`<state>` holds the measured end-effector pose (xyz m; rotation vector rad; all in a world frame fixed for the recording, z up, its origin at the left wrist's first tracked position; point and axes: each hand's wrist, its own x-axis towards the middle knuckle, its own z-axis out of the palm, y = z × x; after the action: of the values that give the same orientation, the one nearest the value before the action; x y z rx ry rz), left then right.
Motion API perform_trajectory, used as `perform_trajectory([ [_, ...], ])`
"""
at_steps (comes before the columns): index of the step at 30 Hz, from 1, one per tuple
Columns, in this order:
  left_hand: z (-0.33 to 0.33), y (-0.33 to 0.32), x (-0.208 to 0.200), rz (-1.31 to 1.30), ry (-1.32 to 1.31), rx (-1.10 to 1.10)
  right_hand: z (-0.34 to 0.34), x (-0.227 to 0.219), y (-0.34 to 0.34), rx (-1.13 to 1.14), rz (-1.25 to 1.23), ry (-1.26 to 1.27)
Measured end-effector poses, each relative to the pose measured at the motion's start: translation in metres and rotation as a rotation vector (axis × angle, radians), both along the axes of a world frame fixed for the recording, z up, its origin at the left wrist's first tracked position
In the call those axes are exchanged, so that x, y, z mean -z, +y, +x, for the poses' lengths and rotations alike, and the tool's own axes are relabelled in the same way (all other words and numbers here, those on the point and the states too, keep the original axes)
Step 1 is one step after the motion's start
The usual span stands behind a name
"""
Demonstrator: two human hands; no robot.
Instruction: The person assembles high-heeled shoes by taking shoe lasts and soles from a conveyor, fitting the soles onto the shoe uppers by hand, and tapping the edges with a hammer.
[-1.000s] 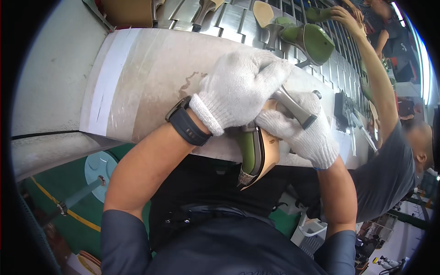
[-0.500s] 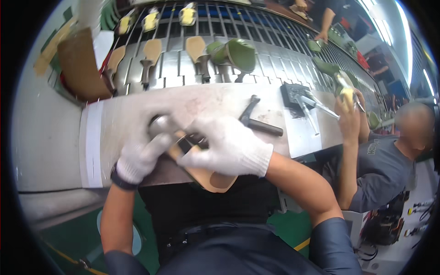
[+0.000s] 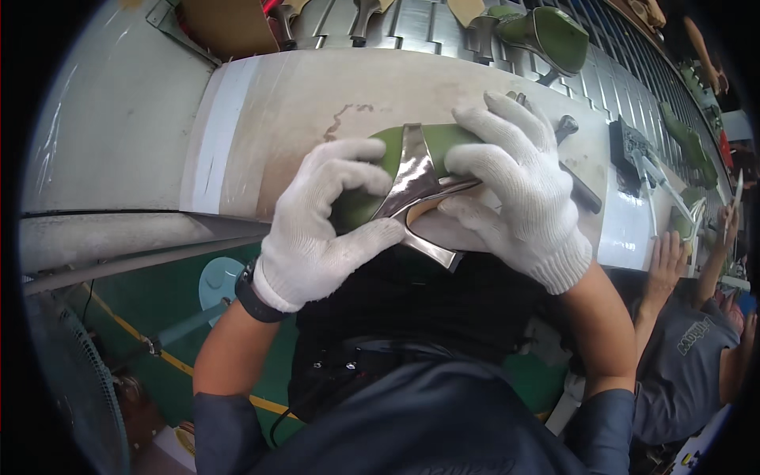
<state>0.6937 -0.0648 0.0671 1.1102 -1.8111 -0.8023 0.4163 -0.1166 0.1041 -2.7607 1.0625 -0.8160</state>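
Between my hands, at the table's near edge, is a high-heeled sandal [image 3: 413, 170] on a green shoe last. It has a shiny pewter-coloured strap and heel, and a tan surface shows inside the heel's curve. My left hand [image 3: 321, 222], in a white knit glove, grips the left side, thumb by the metallic band and fingers on the green last. My right hand [image 3: 518, 194], gloved the same, curls its fingers over the other side; its thumb is near the heel. Just behind my right hand lies a hammer [image 3: 580, 188], partly covered.
A black block [image 3: 629, 150] with pale-handled tools stands on the table's right. Along the back, a slatted conveyor [image 3: 427, 28] carries another green last [image 3: 546, 36] and several heeled pieces. A co-worker [image 3: 685, 356] works at the right. A cardboard box [image 3: 226, 28] sits back left.
The sandal has been turned over: its tan sole faced up before, now the green last and metallic strap do. Both hands have shifted their hold. My view has moved closer and leftward.
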Motion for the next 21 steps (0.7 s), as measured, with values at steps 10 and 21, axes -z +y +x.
perform_trajectory([
  [10, -0.017, -0.033, -0.025, 0.317, -0.116, 0.098, 0.004, 0.009, 0.001, -0.022, 0.049, -0.026],
  [21, -0.032, -0.043, -0.024, 0.274, -0.263, 0.003, 0.005, 0.017, -0.006, -0.003, 0.066, -0.020],
])
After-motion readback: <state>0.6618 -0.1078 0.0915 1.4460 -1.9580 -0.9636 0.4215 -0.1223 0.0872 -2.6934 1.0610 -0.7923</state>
